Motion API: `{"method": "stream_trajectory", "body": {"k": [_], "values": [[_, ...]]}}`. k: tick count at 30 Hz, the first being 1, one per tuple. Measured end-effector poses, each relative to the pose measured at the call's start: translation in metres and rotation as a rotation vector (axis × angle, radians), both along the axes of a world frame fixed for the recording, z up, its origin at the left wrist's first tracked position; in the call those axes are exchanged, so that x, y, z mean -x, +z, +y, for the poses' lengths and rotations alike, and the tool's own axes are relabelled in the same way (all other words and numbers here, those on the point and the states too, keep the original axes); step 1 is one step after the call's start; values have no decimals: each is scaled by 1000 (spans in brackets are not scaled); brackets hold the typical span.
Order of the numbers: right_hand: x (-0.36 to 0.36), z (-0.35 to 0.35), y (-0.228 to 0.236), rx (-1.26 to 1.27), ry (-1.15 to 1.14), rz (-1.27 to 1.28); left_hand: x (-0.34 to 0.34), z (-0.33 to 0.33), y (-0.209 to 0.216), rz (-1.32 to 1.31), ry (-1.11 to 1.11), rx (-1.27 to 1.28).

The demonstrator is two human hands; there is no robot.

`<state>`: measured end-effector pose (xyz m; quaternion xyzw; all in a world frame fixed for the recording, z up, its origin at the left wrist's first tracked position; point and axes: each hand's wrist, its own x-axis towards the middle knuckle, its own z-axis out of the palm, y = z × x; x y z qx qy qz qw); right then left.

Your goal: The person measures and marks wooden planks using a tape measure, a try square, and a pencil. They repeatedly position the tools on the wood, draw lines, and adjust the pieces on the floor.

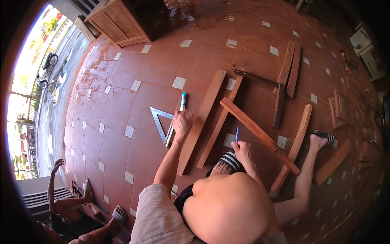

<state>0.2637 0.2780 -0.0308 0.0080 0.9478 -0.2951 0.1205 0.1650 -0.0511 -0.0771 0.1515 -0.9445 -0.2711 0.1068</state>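
Note:
My left hand (182, 123) is closed, its fingers curled down over one corner of a metal triangle square (157, 122). A marker-like tube (183, 99) with a green cap and pale body sticks out beyond these fingers, its lower end hidden. Whether the fingers grip the square or the tube I cannot make out. My right hand (243, 151) is closed on a slim blue pencil (237, 134), which points up and away. Just right of my left hand lies a wide reddish wood plank (207, 110). A narrower wood strip (221, 122) runs beside it, between my hands.
A long wood piece (252, 124) slants across a curved one (298, 138) on the right. Dark and reddish lengths (278, 105) lie farther off. A wooden cabinet (118, 24) stands far left. Another person (81, 211) sits lower left. My sandaled foot (321, 140) is at right.

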Motion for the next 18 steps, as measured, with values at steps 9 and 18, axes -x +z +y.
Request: {"method": "stream_trajectory", "body": {"k": [9, 18], "values": [[4, -3, 11, 87, -74, 122, 42, -15, -5, -21, -52, -91], [109, -84, 43, 985, -363, -252, -42, 85, 82, -152, -572, -715]]}}
